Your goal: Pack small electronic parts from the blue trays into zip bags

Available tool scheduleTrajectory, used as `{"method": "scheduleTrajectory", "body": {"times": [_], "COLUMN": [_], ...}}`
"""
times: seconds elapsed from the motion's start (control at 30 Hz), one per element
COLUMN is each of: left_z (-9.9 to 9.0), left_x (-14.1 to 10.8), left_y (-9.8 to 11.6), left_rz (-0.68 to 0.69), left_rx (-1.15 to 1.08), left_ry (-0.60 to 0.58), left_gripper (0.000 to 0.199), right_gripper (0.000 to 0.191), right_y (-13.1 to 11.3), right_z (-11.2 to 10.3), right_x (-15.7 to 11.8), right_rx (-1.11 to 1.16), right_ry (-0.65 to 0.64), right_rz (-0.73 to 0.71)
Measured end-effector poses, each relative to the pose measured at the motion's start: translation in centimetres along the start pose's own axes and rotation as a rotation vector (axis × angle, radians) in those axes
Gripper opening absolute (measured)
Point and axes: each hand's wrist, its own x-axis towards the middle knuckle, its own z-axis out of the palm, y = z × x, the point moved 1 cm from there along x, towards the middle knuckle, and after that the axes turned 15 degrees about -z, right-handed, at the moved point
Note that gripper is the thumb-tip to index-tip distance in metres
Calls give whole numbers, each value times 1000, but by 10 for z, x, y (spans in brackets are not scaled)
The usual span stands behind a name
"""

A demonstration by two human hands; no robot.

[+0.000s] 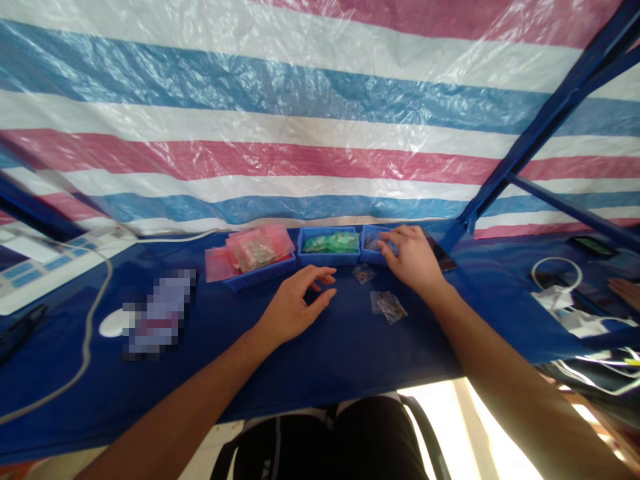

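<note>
My left hand [299, 301] hovers over the blue table, fingers apart and curved, with nothing between them. My right hand [413, 259] reaches over the right blue bin [370, 255], its fingertips at the clear plastic bags [374, 241] inside; whether it grips one is hidden. Two small clear bags of tiny parts lie between my hands: a nearer bag [389, 307] and a farther bag [363, 273]. The middle blue bin [330, 259] holds green packets [331, 242]. In the left blue bin [263, 274] pink bags [260, 247] are heaped above the rim.
A white cable [89, 333] runs along the left, near a white round object [119, 323] and a blurred-out item [163, 313]. A dark flat object [440, 252] lies beyond my right hand. Another person's hand [625, 291] shows at the right edge, near white cables [565, 300].
</note>
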Motion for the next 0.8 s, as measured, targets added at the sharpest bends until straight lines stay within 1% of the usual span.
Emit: {"method": "scheduleTrajectory", "body": {"times": [0.03,0.07,0.1,0.17,0.2,0.23,0.27,0.33,0.37,0.4,0.43,0.47,0.57,0.63,0.7,0.73,0.8], "left_z": [-1,-3,-4,-6,-7,-8,-9,-10,-10,-10,-10,-9,-4,-1,0,1,0], "left_x": [0,1,1,1,1,0,0,-2,-2,-3,-3,-3,-3,-3,-2,-2,-1], "left_y": [-1,-1,-2,-3,-3,-3,-2,-1,0,1,2,2,1,-1,-2,-3,-4], "left_rz": [-14,-28,-41,-58,-62,-67,-70,-68,-63,-55,-44,-32,8,34,46,44,29], "left_rx": [3,5,5,6,4,2,2,12,19,28,37,44,70,88,100,104,109], "left_ry": [11,21,30,39,42,46,49,54,55,53,50,45,29,21,13,9,5], "left_gripper": [35,34,34,33,33,32,32,32,32,31,31,30,30,30,29,29,29], "right_gripper": [30,31,31,30,29,28,29,33,40,50,58,59,43,36,33,32,31], "right_y": [2,2,-2,-16,-25,-34,-42,-54,-58,-60,-61,-62,-63,-65,-67,-69,-74], "right_z": [-2,-5,-11,-28,-38,-47,-55,-64,-66,-65,-63,-61,-48,-39,-29,-24,-12], "right_x": [0,2,4,8,9,7,3,-12,-22,-32,-42,-50,-61,-57,-47,-40,-24], "right_rx": [-16,-22,-25,-7,29,80,141,194,200,214,235,249,304,370,426,440,419], "right_ry": [-37,-46,-23,43,40,4,-84,-305,-410,-505,-573,-610,-622,-606,-587,-589,-576], "right_rz": [4,2,-4,-32,-51,-72,-83,-101,-101,-99,-99,-101,-75,-53,-45,-63,-153]}}
